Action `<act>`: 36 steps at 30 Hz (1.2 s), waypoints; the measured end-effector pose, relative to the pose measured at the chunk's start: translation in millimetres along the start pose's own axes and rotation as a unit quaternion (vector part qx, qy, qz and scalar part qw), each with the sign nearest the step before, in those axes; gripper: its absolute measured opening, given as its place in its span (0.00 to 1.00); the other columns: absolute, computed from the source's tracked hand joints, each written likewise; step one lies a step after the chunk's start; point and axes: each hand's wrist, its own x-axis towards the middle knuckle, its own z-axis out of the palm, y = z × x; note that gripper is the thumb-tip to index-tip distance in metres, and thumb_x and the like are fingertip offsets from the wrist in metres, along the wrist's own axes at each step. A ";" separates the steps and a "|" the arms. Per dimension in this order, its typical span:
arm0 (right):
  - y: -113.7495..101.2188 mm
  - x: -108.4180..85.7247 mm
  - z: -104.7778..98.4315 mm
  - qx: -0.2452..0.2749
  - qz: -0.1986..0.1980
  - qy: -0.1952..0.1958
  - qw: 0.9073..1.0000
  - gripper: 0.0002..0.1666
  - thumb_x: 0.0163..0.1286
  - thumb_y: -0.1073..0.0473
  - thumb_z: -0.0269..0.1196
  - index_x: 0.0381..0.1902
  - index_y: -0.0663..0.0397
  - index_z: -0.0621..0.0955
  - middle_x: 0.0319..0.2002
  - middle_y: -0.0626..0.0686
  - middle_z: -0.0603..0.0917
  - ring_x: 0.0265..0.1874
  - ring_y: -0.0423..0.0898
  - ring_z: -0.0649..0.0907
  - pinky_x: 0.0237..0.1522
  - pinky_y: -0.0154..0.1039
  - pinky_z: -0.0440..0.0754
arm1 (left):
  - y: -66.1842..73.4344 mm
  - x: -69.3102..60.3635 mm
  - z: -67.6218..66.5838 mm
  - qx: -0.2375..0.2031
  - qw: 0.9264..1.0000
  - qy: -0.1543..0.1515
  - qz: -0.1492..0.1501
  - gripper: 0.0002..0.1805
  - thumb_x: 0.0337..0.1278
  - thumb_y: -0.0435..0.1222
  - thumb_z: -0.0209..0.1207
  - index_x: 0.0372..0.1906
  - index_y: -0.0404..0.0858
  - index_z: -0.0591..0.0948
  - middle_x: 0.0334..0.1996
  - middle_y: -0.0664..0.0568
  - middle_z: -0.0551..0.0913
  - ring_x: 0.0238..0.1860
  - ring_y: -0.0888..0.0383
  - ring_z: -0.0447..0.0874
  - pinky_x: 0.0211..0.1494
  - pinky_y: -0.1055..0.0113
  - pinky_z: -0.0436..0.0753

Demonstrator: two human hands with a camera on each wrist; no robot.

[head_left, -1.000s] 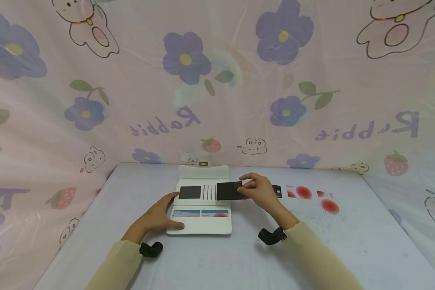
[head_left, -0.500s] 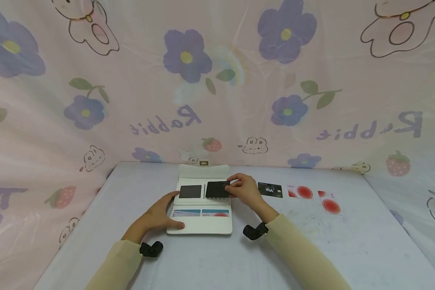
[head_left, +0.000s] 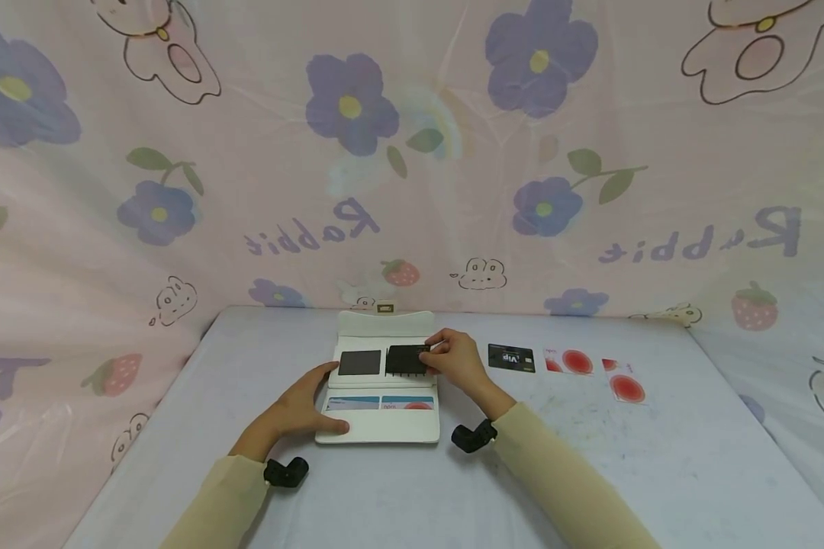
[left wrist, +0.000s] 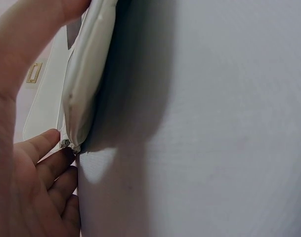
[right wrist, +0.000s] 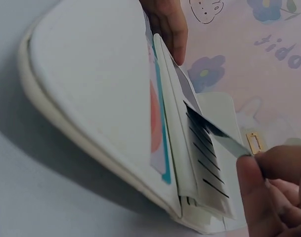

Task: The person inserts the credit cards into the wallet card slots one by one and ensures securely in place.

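Note:
A white wallet (head_left: pixel 384 428) lies unfolded on the table. My left hand (head_left: pixel 298 406) holds its left side, thumb on the near flap and fingertips at the far left edge. In the left wrist view those fingers (left wrist: pixel 46 143) touch the wallet's edge. My right hand (head_left: pixel 458 366) pinches a black card (head_left: pixel 405 358) by its right end, between thumb and index finger. The card slants over the slotted panel (right wrist: pixel 207 170) in the right wrist view, its far edge at the leftmost slit. Two blue-topped cards (head_left: pixel 407 403) sit in the near pocket.
To the right of the wallet lie a black VIP card (head_left: pixel 511 358) and two red-and-white cards (head_left: pixel 568 361). A dark panel (head_left: pixel 360 363) fills the wallet's left inner side. Behind the white table (head_left: pixel 590 473) hangs a printed pink curtain (head_left: pixel 412 191).
My right hand has moved left with the black card, from the wallet's right edge to over the slits. The VIP card behind it has come into full view. My left hand stays put.

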 end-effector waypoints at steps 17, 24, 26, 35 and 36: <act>1.8 2.9 0.7 0.006 0.031 -0.022 0.999 0.14 0.57 0.70 0.68 0.43 0.66 0.81 0.27 0.57 0.88 0.16 0.42 0.84 0.25 0.37 0.86 | 1.7 -0.5 -1.1 0.007 1.000 -0.004 -0.002 0.66 0.25 0.58 0.76 0.74 0.41 0.56 0.74 0.38 0.57 0.74 0.38 0.54 0.72 0.39 0.60; 2.2 7.1 0.9 0.005 0.029 -0.032 0.999 0.15 0.58 0.69 0.68 0.44 0.66 0.82 0.28 0.58 0.88 0.16 0.42 0.84 0.25 0.36 0.86 | 0.5 0.3 0.0 0.007 1.000 -0.002 0.000 0.66 0.24 0.58 0.77 0.74 0.41 0.57 0.74 0.38 0.58 0.74 0.38 0.55 0.72 0.39 0.60; 3.3 8.3 1.9 -0.004 0.024 -0.033 0.999 0.15 0.58 0.68 0.68 0.45 0.66 0.82 0.28 0.58 0.88 0.16 0.42 0.84 0.25 0.36 0.85 | 0.1 0.6 0.2 0.005 1.000 0.000 0.001 0.66 0.24 0.58 0.77 0.74 0.41 0.57 0.74 0.39 0.58 0.74 0.38 0.55 0.72 0.39 0.60; 3.7 7.9 1.4 -0.091 -0.031 -0.057 0.994 0.20 0.58 0.62 0.70 0.48 0.63 0.81 0.23 0.50 0.83 0.18 0.39 0.80 0.24 0.31 0.77 | -3.4 2.5 3.1 0.012 1.000 0.004 0.001 0.66 0.24 0.59 0.76 0.74 0.42 0.56 0.74 0.39 0.58 0.74 0.39 0.55 0.72 0.40 0.61; 2.5 7.1 0.6 -0.099 -0.038 -0.062 0.992 0.21 0.56 0.62 0.70 0.48 0.63 0.80 0.23 0.49 0.82 0.19 0.39 0.79 0.24 0.31 0.76 | -3.4 2.3 3.0 0.012 1.000 0.004 0.002 0.66 0.24 0.59 0.76 0.74 0.42 0.56 0.74 0.39 0.58 0.74 0.38 0.55 0.72 0.39 0.61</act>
